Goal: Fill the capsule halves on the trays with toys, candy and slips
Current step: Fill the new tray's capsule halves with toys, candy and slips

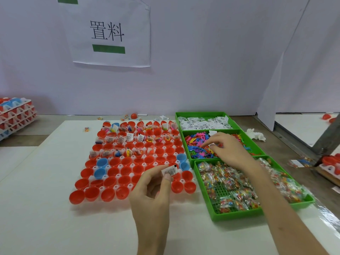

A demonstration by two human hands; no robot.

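- Head view: the white capsule tray lies before me, its red capsule halves and a few blue halves open upward. Only the far rows hold slips, toys and candy.
- Just right of the tray stand three green bins:
  - nearest, the candy bin with wrapped candy packets;
  - behind it, the toy bin with coloured toys;
  - farthest, the slip bin with white slips.
- Far left of the tray, a stack of trays is cut by the frame edge.
- My right hand reaches into the toy bin, fingers bent into the pile. I cannot tell whether they grip a toy.
- My left hand hovers over the tray's near right corner, thumb and forefinger pinching a printed slip.
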